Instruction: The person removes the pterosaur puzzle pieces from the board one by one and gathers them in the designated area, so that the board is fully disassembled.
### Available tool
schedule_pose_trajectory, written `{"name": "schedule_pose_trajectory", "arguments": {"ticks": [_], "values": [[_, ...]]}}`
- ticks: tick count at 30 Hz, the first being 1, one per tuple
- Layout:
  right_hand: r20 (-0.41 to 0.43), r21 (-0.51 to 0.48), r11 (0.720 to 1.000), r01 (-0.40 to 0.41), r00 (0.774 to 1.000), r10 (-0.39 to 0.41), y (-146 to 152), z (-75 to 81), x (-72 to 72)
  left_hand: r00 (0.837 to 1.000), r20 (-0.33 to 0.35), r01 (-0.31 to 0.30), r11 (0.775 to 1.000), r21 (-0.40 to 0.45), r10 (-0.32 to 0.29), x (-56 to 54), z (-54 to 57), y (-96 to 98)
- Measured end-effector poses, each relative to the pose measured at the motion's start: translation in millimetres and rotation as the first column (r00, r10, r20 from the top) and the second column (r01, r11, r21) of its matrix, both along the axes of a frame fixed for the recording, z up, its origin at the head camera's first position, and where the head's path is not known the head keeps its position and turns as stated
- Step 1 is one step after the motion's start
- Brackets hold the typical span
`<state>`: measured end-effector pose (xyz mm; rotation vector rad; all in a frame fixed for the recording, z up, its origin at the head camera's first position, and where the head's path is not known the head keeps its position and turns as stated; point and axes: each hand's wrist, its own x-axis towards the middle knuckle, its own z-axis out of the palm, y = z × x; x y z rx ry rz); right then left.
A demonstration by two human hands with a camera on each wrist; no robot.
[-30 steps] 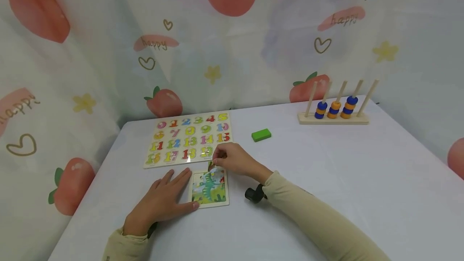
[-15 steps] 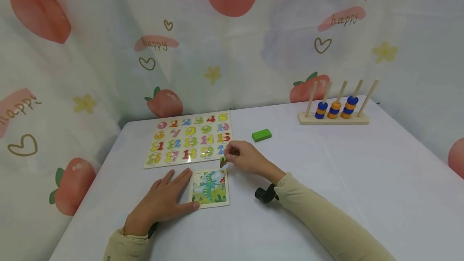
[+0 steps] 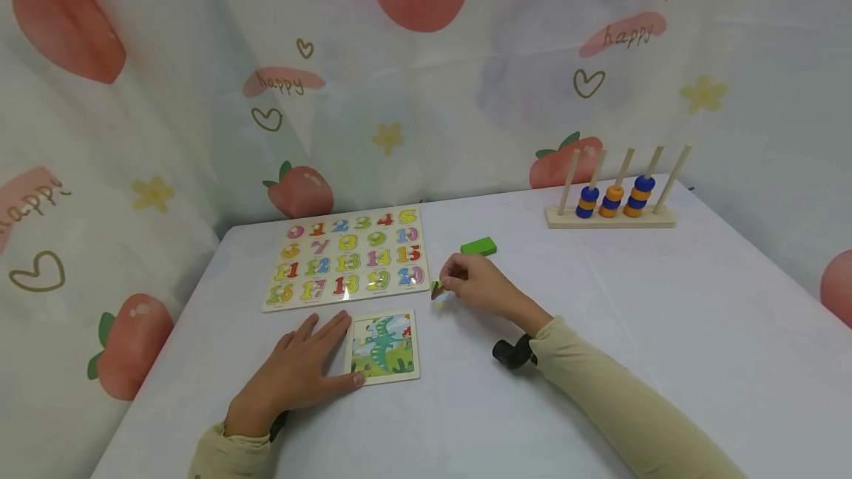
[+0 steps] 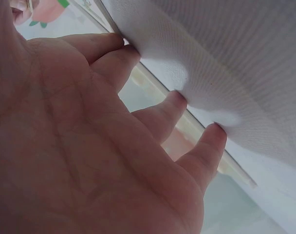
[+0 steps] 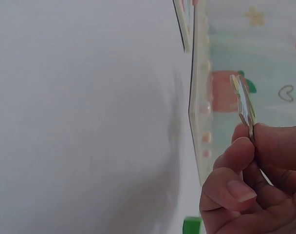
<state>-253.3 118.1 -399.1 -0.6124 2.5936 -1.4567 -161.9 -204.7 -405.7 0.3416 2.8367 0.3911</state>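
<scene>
My left hand (image 3: 293, 375) lies spread on the white table, fingers extended, with its thumb on the lower left corner of a framed dinosaur jigsaw puzzle (image 3: 382, 350). A pale cream patch shows at the puzzle's upper left. Fingertips (image 4: 216, 131) press into the cloth in the left wrist view. To the right of the puzzle, my right hand (image 3: 486, 287) pinches a small jigsaw piece (image 3: 437, 291) between thumb and fingers. The right wrist view shows this thin piece (image 5: 244, 105) edge-on, sticking up past the fingertips.
A number board (image 3: 329, 289) with colourful numerals lies behind the puzzle. The green block (image 3: 479, 246) sits just behind my right hand. At the back right stands a bead rack (image 3: 609, 219) with blue and orange beads on pegs. A patterned curtain (image 3: 452, 117) hangs behind the table.
My right hand has moved from the puzzle's upper edge to the right, carrying the jigsaw piece away from it. The left hand has stayed in place.
</scene>
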Motion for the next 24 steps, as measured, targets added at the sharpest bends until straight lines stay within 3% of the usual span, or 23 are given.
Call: {"name": "schedule_pose_trajectory", "arguments": {"ticks": [8, 24], "values": [[-0.008, 0.005, 0.999, 0.041, 0.999, -0.041, 24, -1.6, -4.6, 1.000, -0.002, 0.001, 1.000, 0.002, -0.001, 0.9, 0.8, 0.1], [0.014, 0.035, 0.988, 0.148, 0.989, -0.148, 86, 14.9, -10.6, 1.000, -0.006, 0.016, 1.000, 0.009, -0.015, 1.2, 1.7, -0.7]]}}
